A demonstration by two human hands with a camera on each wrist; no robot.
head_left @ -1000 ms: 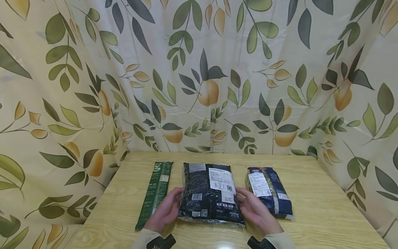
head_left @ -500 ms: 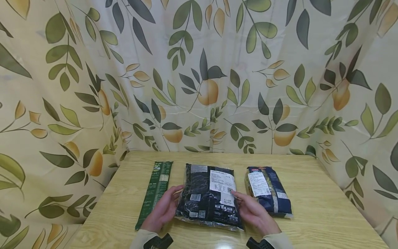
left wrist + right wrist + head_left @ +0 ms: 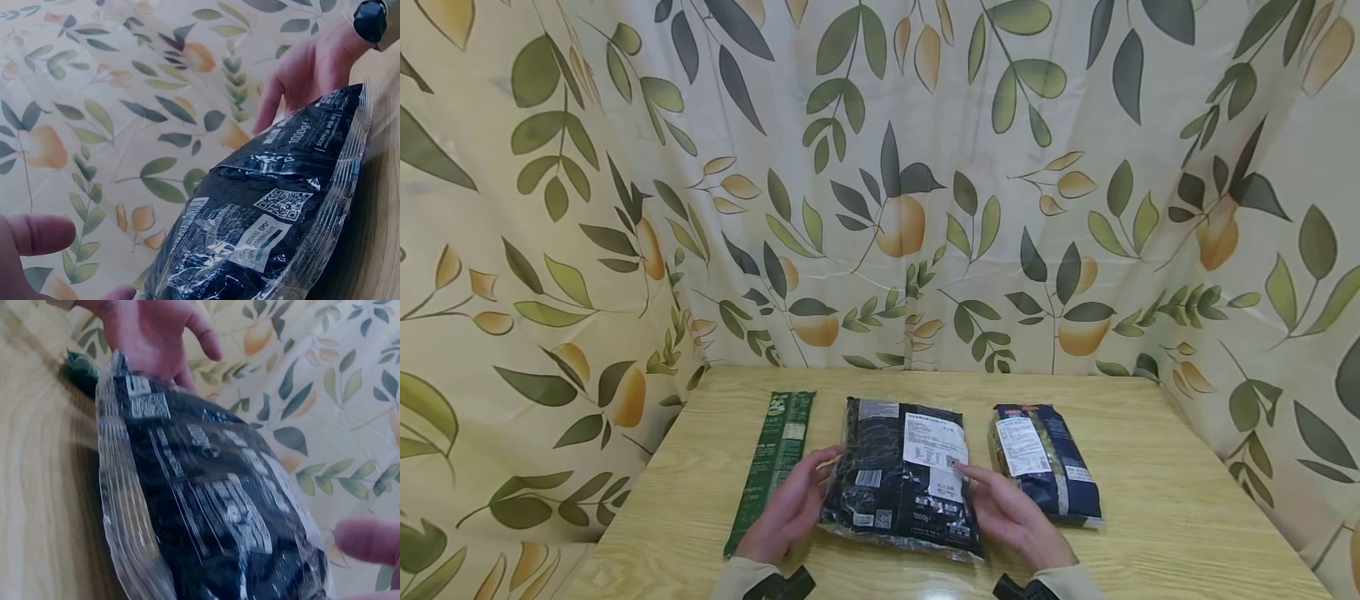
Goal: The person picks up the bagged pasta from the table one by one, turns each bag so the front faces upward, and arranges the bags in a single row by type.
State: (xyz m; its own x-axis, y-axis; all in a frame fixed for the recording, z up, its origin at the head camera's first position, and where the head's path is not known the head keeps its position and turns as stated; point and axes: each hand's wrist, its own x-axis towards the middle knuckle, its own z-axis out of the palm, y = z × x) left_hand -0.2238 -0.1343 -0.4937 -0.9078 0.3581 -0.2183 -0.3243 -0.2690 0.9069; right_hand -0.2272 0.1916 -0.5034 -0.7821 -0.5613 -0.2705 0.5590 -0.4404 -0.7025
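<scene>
The background is filled by a cream cloth printed with leaves and orange fruit (image 3: 865, 250), below which a pale wood-grain tabletop (image 3: 1180, 500) is seen. Midway between its left and right edges, a bulging black plastic bag with a clear crimped seam (image 3: 887, 467) is placed; whether it is fully rested on the wood or slightly raised cannot be told. Towards the tabletop's right edge, a smaller dark-blue bag with a see-through strip (image 3: 1056, 462) is laid flat, and towards the left edge a long, narrow green packet (image 3: 775, 450) is set.

The black bag is flanked by both bare hands. At its left side the left hand (image 3: 790, 512) is held palm inward, thumb spread clear of the film and fingertips hidden behind the bag; its opposite side is touched by the right hand (image 3: 1018, 517), likewise loosely spread. No pinch is seen.

From the "1000g" printed on it, a fair weight can be judged, and from the creases a soft, sagging body. The glossy film is likely to be slippery, so it is best supported from beneath along both sides; the thin seam is better avoided as a handle.
</scene>
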